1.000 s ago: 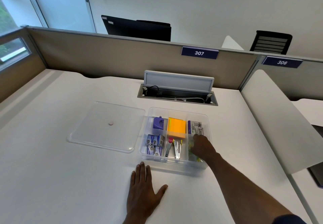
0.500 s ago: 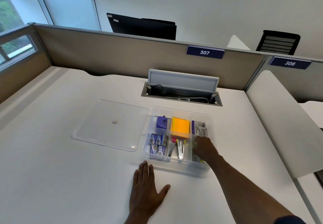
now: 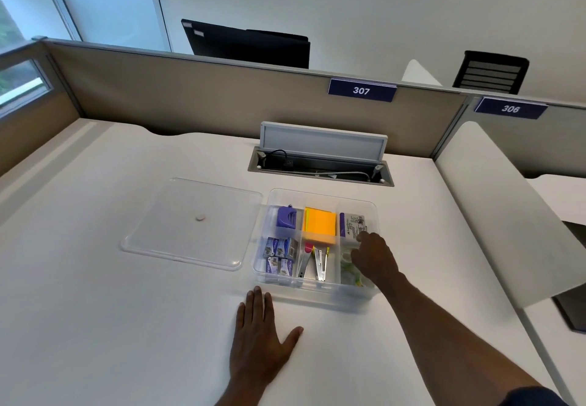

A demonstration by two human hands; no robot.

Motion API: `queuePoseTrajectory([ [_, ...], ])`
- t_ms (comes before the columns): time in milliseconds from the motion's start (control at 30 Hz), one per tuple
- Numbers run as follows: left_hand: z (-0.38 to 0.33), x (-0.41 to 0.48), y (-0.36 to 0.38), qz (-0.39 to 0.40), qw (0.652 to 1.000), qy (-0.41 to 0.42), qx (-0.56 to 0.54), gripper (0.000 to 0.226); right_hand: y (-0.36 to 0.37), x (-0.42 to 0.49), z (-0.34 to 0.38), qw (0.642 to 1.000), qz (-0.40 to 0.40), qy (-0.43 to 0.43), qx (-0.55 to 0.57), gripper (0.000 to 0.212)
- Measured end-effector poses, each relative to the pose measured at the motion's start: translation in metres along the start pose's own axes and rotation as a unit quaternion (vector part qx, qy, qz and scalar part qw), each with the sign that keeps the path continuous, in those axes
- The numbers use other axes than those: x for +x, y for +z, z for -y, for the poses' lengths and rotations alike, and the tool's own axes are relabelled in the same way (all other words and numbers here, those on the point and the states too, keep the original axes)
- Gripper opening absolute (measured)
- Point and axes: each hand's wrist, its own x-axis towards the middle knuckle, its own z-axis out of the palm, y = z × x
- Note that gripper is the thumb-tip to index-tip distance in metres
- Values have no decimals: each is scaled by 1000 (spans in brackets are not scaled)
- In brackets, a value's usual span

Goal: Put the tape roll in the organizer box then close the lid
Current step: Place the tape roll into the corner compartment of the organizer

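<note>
Two hands share the work: the left hand point(image 3: 258, 339) lies flat and spread on the table point(image 3: 95, 310) at the box point(image 3: 317, 290), likely steadying it, while the right hand point(image 3: 374, 258) reaches into the near-right compartment with the tape roll point(image 3: 347, 256); its grip cannot be told. Lid point(image 3: 193, 221) waits left, off.

Orange sticky notes point(image 3: 320, 226), purple sharpener point(image 3: 287, 216), staple boxes point(image 3: 280, 255); cable tray point(image 3: 320, 167) open behind.
</note>
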Motion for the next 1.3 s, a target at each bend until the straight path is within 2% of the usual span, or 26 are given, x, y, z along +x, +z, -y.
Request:
queuePoseTrajectory([
  [167,1,0,1,-4,1000,4,4,96,-8,-6,5,992,102,6,-73,39],
  [367,1,1,2,-11,1000,7,3,96,-1,-12,5,982,151,-11,-112,39],
  [733,1,1,3,-18,1000,9,7,95,6,-15,1,982,130,-18,-134,38],
  [967,1,1,3,-18,1000,10,11,95,4,-16,7,985,115,9,-131,41],
  [1200,0,0,2,-17,1000,8,7,95,1,-11,16,986,147,47,-65,60],
  [1300,1,1,2,-15,1000,9,5,95,2,-12,15,987,145,49,-41,60],
])
